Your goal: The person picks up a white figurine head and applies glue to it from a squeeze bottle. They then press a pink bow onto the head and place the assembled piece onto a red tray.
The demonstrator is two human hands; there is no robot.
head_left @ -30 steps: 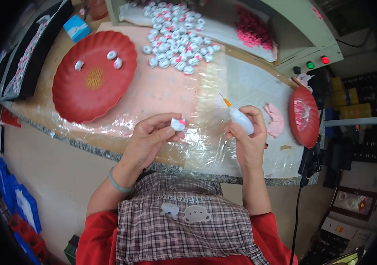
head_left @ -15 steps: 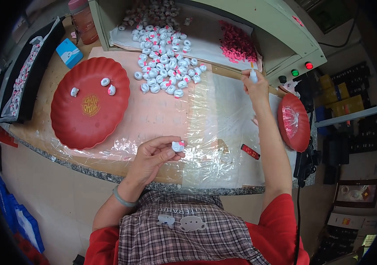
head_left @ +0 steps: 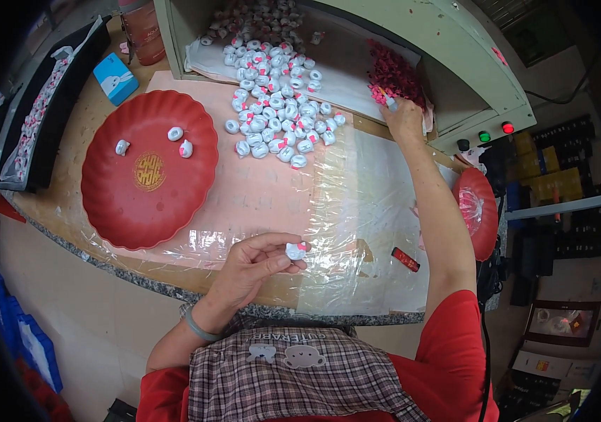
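Note:
My left hand (head_left: 247,271) pinches a small white figurine head (head_left: 295,252) with a pink piece on it, between thumb and fingers above the near edge of the table. Far to the right, my right hand (head_left: 407,121) is closed round a small white tool (head_left: 392,104) with a thin orange tip. That tip is at the near edge of a heap of tiny pink pieces (head_left: 397,70) on white paper. A pile of white figurine heads (head_left: 272,116), many with pink bits, spreads across the middle of the table's far part.
A red scalloped plate (head_left: 114,204) with three white heads stands at left, beside a long black tray (head_left: 54,133) and a blue box (head_left: 114,79). A green-grey metal housing (head_left: 483,91) with lit buttons overhangs the back. A small red plate (head_left: 483,232) sits far right; a red stick-shaped packet (head_left: 405,259) lies nearer.
My right hand has moved farther away, bringing the white tool's tip down to the pink heap. My left hand still holds the white figurine head. The whole view has shifted slightly.

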